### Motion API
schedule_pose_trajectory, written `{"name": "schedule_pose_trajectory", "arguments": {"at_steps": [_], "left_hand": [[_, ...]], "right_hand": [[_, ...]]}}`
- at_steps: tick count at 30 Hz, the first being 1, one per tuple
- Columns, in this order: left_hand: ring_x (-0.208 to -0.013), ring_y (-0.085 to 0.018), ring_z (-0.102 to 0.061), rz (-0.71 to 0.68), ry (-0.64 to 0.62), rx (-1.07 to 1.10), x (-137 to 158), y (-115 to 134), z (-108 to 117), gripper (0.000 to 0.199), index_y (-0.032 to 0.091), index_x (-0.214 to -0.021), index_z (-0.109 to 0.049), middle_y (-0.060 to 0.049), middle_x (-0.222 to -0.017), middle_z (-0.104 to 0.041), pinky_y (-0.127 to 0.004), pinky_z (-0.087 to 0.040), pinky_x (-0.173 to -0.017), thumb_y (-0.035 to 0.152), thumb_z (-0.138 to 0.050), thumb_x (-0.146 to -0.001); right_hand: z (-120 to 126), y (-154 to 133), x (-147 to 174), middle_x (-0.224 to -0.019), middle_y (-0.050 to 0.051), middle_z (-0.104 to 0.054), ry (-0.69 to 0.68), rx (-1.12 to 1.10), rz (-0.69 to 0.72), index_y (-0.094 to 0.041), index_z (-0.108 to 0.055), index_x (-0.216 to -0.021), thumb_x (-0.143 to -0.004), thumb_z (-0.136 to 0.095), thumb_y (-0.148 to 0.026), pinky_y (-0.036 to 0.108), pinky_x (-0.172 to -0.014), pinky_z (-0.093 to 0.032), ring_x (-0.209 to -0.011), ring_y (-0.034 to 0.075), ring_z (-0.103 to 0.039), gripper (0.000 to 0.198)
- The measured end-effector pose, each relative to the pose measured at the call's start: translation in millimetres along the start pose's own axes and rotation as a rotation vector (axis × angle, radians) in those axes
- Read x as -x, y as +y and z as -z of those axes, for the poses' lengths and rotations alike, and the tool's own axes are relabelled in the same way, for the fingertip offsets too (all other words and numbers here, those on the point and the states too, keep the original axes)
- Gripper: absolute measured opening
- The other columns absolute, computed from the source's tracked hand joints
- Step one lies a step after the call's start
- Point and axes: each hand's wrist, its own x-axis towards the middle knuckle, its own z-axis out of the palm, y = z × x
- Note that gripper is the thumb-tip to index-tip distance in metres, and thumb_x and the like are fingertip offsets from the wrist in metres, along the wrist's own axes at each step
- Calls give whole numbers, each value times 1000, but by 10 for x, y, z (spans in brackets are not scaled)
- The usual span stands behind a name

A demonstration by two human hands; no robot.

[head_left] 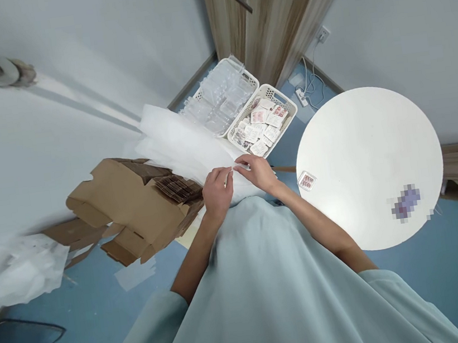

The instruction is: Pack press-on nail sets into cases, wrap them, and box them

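Note:
Close in front of my body, a stack of thin, soft white foam sheets (185, 140) reaches back toward the wall. My left hand (218, 190) pinches the near edge of the white material between thumb and fingertips. Right beside it, my right hand (258, 172) pinches the same edge, the two sets of fingertips almost meeting. Whether they hold one sheet or several layers, or a bag's opening, I cannot make out. Just beyond my right hand stands a white basket (291, 108) of small printed cards (259, 116).
Another white basket (257, 82) holds clear plastic cases (222, 91). Brown cardboard boxes (118, 200) stand to the left. At right is a round white table (359, 137) with a small clear case (307, 180) and a blurred purple item (406, 201). A power strip (301, 97) lies behind.

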Motion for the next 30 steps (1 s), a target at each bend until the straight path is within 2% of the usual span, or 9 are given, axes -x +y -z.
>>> {"name": "schedule_pose_trajectory", "arguments": {"at_steps": [2, 4, 7, 10, 13, 16, 21, 26, 30], "left_hand": [[-118, -27, -65, 30, 26, 115, -6, 132, -25, 37, 23, -130, -70, -13, -129, -67, -39, -59, -92, 48, -58, -105], [-137, -29, -56, 101, 67, 222, -32, 250, -90, 54, 24, -145, -58, -15, -151, -54, -40, -59, -101, 53, -66, -100], [-150, -31, -46, 357, 22, 455, -95, 423, -254, 72, 27, -154, -44, -17, -167, -36, -43, -55, -110, 55, -74, -94], [-137, -30, -61, 594, -235, 792, -143, 660, -470, 66, 24, -145, -51, -18, -156, -52, -43, -58, -106, 52, -78, -92], [-120, -27, -71, 615, -484, 989, -135, 976, -738, 55, 18, -132, -61, -16, -134, -69, -44, -59, -105, 42, -84, -88], [-114, -26, -73, 608, -556, 1003, -80, 1297, -1089, 56, 16, -133, -62, -13, -120, -75, -43, -59, -105, 29, -87, -84], [-111, -24, -72, 606, -647, 964, 63, 1698, -1801, 66, 15, -141, -59, -12, -117, -76, -41, -58, -102, 21, -86, -81], [-105, -23, -73, 583, -782, 859, 271, 1934, -2461, 58, 16, -132, -65, -11, -111, -76, -39, -58, -99, 17, -85, -77], [-103, -22, -72, 538, -837, 710, 437, 2006, -2878, 53, 18, -125, -68, -10, -108, -77, -36, -57, -93, 17, -83, -74]], "right_hand": [[144, -10, 120, -106, 6, -77, 54, -22, 19, -24, -77, -111, -106, -59, -43, 34, -85, -55, -95, 22, -70, 27], [325, 9, 279, -110, 6, -77, 132, -59, 35, -25, -76, -115, -107, -55, -49, 34, -84, -56, -96, 22, -70, 33], [624, 104, 565, -114, 7, -77, 259, -119, 28, -25, -75, -121, -107, -53, -56, 34, -83, -57, -97, 23, -70, 41], [909, 282, 891, -114, 7, -77, 384, -153, -38, -25, -75, -122, -105, -54, -58, 35, -82, -58, -96, 23, -70, 42], [1152, 516, 1250, -117, 7, -76, 484, -166, -138, -26, -73, -121, -105, -53, -56, 36, -82, -58, -97, 23, -70, 40], [1341, 769, 1626, -117, 6, -75, 552, -168, -249, -26, -69, -118, -105, -52, -53, 36, -83, -57, -94, 23, -70, 34], [1513, 1211, 2207, -113, 6, -73, 677, -177, -434, -26, -63, -115, -102, -53, -52, 34, -76, -54, -80, 20, -67, 30], [1505, 1721, 2627, -108, 4, -72, 743, -237, -590, -26, -61, -107, -101, -51, -51, 33, -73, -50, -71, 18, -66, 28], [1398, 2103, 2839, -103, 3, -73, 755, -297, -732, -25, -61, -97, -96, -57, -45, 35, -78, -51, -79, 20, -68, 21]]}}
